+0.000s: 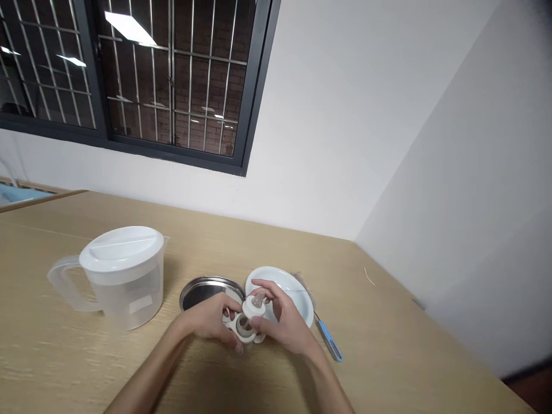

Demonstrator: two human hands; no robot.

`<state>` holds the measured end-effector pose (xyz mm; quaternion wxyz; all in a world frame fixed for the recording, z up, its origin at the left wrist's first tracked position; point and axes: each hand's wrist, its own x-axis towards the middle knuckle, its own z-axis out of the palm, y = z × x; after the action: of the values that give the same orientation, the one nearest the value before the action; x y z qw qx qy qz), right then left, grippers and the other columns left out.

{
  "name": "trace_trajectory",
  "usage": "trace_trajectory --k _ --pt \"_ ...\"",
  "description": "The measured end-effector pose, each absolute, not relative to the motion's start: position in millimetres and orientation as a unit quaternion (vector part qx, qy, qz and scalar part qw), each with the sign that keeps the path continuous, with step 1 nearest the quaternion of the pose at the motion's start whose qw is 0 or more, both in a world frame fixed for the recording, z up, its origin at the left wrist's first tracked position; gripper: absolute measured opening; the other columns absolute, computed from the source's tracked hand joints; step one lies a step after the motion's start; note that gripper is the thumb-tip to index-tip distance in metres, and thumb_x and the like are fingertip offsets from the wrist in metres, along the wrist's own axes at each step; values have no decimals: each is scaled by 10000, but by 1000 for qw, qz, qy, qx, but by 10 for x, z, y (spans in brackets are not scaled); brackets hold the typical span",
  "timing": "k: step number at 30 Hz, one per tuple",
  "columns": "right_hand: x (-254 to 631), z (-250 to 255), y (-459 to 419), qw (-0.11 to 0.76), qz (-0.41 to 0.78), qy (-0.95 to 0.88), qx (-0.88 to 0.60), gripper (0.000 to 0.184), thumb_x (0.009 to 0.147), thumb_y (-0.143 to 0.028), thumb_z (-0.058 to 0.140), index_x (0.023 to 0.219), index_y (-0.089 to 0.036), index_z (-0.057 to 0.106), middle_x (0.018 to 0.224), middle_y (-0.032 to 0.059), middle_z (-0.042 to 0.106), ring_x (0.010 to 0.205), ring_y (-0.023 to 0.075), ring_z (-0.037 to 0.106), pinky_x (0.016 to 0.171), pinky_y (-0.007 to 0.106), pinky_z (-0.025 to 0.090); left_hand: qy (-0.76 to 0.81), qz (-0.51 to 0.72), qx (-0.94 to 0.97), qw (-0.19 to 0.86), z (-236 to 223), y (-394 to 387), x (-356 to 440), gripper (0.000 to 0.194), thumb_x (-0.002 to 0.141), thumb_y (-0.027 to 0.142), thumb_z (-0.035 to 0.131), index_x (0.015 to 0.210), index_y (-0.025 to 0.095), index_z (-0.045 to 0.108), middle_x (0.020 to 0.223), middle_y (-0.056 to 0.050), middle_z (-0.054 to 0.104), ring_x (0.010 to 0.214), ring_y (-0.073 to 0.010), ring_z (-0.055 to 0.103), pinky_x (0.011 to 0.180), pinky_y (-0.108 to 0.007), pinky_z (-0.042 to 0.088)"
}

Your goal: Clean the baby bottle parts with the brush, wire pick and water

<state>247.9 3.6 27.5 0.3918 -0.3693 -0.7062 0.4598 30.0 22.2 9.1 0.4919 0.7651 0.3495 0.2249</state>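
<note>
My left hand [215, 322] is closed around a baby bottle [244, 328] with white side handles, and the bottle's round mouth faces up. In my right hand [284, 322], thumb and fingers pinch the bottle's teat top [254, 305], a white collar with a translucent teat. This top sits tilted just above the bottle's mouth; whether the two touch, I cannot tell. Behind my left hand lies a round, shiny metal tray [194, 282], partly covered by the hand. A white oval dish [305, 305] is behind my right hand, which hides part of it.
On the left stands a clear plastic pitcher [133, 299] with a white lid. To the right of the dish lies a blue-handled brush [330, 340]. A thin strand [369, 277] is farther right on the wooden table [388, 356]. A wall and a barred window border the back.
</note>
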Motion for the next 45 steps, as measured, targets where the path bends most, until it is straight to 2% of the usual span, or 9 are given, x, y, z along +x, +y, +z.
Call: trace_trajectory --k 8,13,15,18,21,25,32,40,45 --pt "2458 226 119 452 459 -668 -373 486 840 -442 669 1244 -216 522 990 48 644 942 201 607 865 321 449 312 211 772 512 153 198 308 415 546 302 845 933 195 738 850 -4 689 774 -174 591 656 -244 413" --pt "2427 215 130 456 464 -657 -381 495 837 -484 660 1223 -203 528 966 53 652 948 213 618 855 330 463 370 251 764 465 162 184 293 749 425 325 899 1132 241 666 1070 -33 673 972 -239 594 835 -313 461" --pt "2420 202 133 459 466 -654 -380 489 847 -499 643 1217 -201 533 964 55 654 922 210 624 842 334 472 396 280 749 452 156 180 301 682 510 350 868 1148 246 650 1104 -38 662 1015 -236 580 877 -325 457" --pt "2407 180 139 469 469 -651 -371 470 851 -506 636 1194 -197 545 960 62 664 909 210 629 823 331 483 401 327 729 448 157 170 349 413 649 392 796 1010 220 688 1080 -45 674 1006 -217 589 906 -320 442" --pt "2396 158 148 481 472 -643 -363 474 845 -515 640 1188 -202 544 951 61 665 903 209 635 804 321 496 405 363 720 431 172 160 420 297 677 413 786 886 214 718 1149 -61 668 1038 -230 591 935 -332 414" --pt "2391 124 168 493 467 -647 -346 511 826 -513 665 1207 -201 527 1014 83 663 954 224 638 846 342 500 413 395 692 441 160 168 486 253 676 396 795 826 199 742 1257 -95 626 1099 -255 586 957 -345 403" --pt "2371 99 170 499 471 -648 -331 464 855 -466 654 1209 -204 508 1050 91 655 980 216 634 865 339 497 397 426 668 463 86 195 504 214 670 367 809 779 192 753 1240 -106 618 1104 -249 601 1009 -341 394" --pt "2376 99 167 508 465 -635 -350 501 811 -478 698 1184 -192 526 920 53 659 905 203 650 793 304 514 387 424 675 463 138 166 519 153 693 346 790 723 199 759 1168 -101 649 1149 -255 580 1026 -336 385" --pt "2349 56 172 518 463 -614 -375 492 806 -468 707 1167 -180 537 891 57 702 854 205 667 754 305 513 384 436 683 442 123 172 510 127 692 339 791 705 218 754 1353 -81 543 1281 -260 481 1099 -346 322"
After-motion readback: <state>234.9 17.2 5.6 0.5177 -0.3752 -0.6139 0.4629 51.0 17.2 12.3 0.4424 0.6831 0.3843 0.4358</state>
